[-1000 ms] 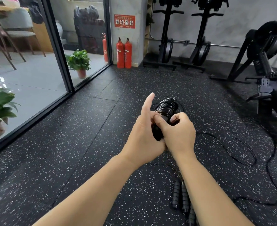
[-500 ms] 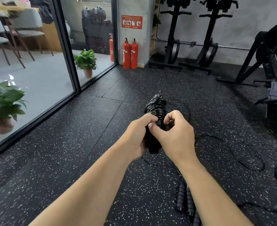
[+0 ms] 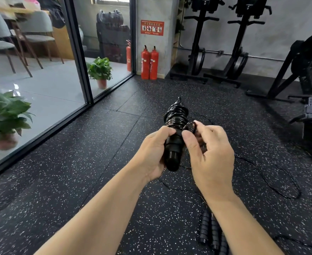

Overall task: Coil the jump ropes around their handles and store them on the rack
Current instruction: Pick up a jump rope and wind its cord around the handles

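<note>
Left hand gripping coiled jump-rope handles, now tipped upright versus a second ago. Right hand now pinching small rope loop beside coil, likely tucking end. Second rope's handles lying on floor below; rack unidentified.

Rope bundle in my grip glossy black. Floor black with white speckles. Beyond bundle, two fire extinguishers red, sign above them red with white. Left of extinguishers, plant green in reddish pot.
</note>
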Action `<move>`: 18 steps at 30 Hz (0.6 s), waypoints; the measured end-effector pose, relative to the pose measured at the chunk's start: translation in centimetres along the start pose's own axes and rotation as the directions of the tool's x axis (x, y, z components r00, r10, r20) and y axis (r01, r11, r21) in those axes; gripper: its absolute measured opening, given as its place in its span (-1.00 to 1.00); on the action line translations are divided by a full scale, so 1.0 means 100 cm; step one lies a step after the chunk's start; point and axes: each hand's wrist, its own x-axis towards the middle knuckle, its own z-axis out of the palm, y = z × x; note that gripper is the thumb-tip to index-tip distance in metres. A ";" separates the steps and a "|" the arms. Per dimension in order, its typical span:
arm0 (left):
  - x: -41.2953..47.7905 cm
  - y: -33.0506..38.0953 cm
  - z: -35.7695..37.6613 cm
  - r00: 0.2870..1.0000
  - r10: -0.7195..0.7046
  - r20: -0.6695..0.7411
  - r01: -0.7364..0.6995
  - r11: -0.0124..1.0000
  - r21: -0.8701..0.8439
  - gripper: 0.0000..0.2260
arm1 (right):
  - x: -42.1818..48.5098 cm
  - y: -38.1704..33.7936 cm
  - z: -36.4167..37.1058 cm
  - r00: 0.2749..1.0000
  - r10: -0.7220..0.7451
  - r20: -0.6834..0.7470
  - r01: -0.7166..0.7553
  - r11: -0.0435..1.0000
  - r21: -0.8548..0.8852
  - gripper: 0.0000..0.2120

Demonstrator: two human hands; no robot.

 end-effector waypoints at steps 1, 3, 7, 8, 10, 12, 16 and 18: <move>0.000 -0.001 0.002 1.000 0.010 -0.012 -0.009 1.000 0.025 -0.86 | 0.000 -0.001 0.000 1.000 -0.018 0.016 0.018 1.000 -0.020 -0.49; -0.002 -0.003 0.007 1.000 0.017 -0.013 -0.016 0.999 0.048 -0.88 | -0.002 -0.003 0.002 0.999 -0.049 0.019 0.050 0.996 -0.070 -0.47; -0.004 -0.007 0.013 0.999 0.035 -0.022 -0.033 0.996 0.083 -0.84 | 0.002 0.001 0.003 0.998 -0.063 -0.021 0.060 0.993 -0.100 -0.58; -0.004 -0.006 0.013 0.999 0.028 -0.027 -0.026 0.997 0.072 -0.82 | 0.003 0.002 0.002 0.999 -0.043 -0.029 0.042 0.998 -0.045 -0.63; -0.004 -0.004 0.012 0.999 -0.008 -0.045 0.008 1.000 0.014 -0.82 | 0.004 0.002 0.000 0.999 0.017 -0.037 -0.013 0.994 0.113 -0.71; -0.002 -0.001 0.008 0.997 -0.060 -0.054 0.057 0.997 -0.059 -0.82 | 0.004 0.002 -0.002 0.999 0.002 -0.033 0.003 0.986 0.164 -0.75; -0.004 0.003 0.005 0.990 -0.123 -0.065 0.116 0.987 -0.109 -0.79 | 0.001 -0.001 -0.003 0.991 -0.126 0.032 0.119 0.979 0.164 -0.80; -0.007 0.002 0.007 0.989 -0.132 -0.064 0.127 0.988 -0.085 -0.77 | 0.000 -0.004 -0.003 0.986 -0.153 0.061 0.143 0.979 0.144 -0.80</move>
